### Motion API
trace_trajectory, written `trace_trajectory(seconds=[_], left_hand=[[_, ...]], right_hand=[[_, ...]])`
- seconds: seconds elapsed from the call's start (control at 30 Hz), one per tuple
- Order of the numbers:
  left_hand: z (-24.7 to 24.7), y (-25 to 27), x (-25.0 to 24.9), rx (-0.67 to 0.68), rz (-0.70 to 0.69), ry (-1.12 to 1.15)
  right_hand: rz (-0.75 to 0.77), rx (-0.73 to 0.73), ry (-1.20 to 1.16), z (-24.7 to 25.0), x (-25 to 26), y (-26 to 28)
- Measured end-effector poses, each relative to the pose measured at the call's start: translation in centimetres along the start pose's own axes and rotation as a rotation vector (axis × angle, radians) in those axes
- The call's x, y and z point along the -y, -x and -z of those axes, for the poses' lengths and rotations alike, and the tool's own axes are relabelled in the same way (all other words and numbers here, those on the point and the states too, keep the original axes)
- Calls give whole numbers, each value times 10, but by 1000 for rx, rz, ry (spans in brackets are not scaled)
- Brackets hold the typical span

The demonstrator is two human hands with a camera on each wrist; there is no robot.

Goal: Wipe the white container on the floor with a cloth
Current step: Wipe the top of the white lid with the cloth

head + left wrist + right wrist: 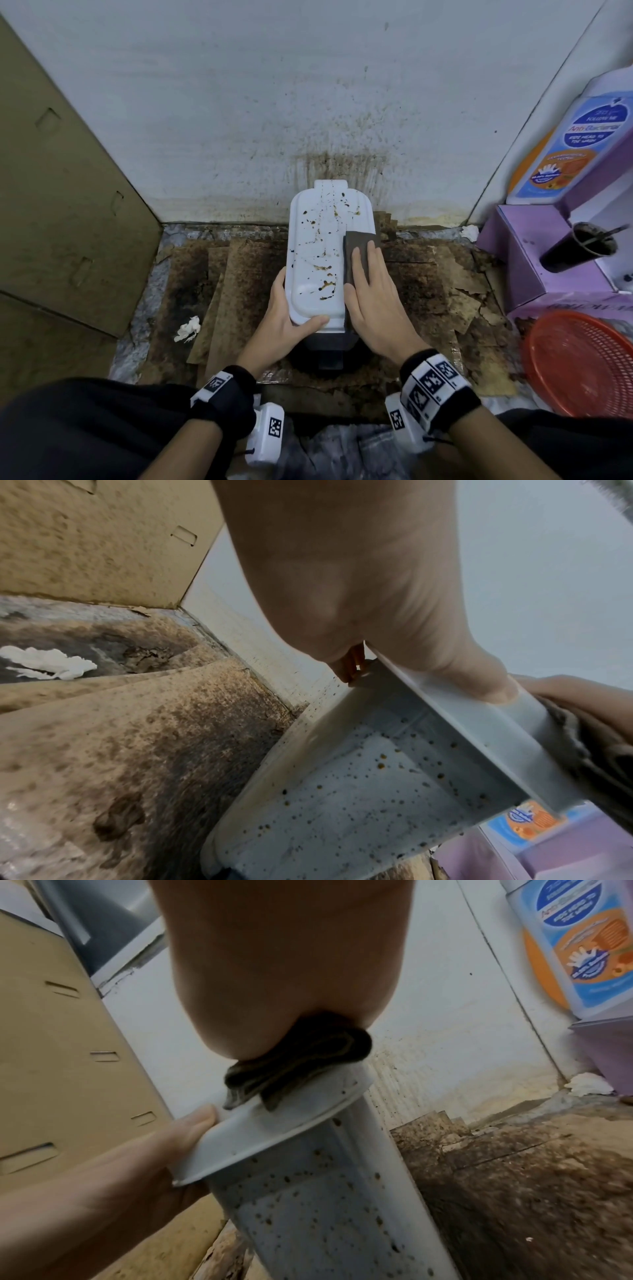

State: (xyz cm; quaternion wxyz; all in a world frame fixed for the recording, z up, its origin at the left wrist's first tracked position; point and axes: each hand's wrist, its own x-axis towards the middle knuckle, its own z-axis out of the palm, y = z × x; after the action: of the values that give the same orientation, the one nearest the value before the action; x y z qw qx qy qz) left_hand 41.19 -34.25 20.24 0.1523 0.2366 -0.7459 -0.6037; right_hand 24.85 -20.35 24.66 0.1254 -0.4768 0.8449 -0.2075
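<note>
The white container (315,246) stands on the stained floor against the wall, its lid spattered with brown and black spots. My left hand (291,322) grips the lid's near left corner, thumb on top and fingers down the side; the left wrist view shows the thumb (486,680) on the rim above the speckled wall (359,791). My right hand (370,291) lies flat with straight fingers on a dark folded cloth (356,246) along the lid's right edge. In the right wrist view the cloth (301,1053) bunches under my palm on top of the container (325,1218).
A cardboard panel (68,222) leans at the left. A crumpled white tissue (187,329) lies on the soiled cardboard floor (239,291). At the right stand a purple box (534,260), a soap bottle (579,144), a black cup (582,246) and a red basket (582,363).
</note>
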Motion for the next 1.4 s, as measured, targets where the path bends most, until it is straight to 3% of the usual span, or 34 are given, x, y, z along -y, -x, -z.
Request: trace_trajectory(seconds=[0.33,0.53,0.77,0.93,1.2,1.4], left_hand=[[5,-3,-1,9,-5,8],[5,-1,-1,15,25,45],[7,-1,-1,29,47,62],[5,-1,2,12,52,53],[4,0,0,8,52,41],[4,-1,-2,5,67,43]], right_hand=[[14,4,142,7,3,-28],[58,151,191,27,-17,-102],[72,219,185,42,-30,-175],[101,227,167,39,-34,-148],[136,191,38,21,-13,-24],[162,173,89,20,-22,-41]])
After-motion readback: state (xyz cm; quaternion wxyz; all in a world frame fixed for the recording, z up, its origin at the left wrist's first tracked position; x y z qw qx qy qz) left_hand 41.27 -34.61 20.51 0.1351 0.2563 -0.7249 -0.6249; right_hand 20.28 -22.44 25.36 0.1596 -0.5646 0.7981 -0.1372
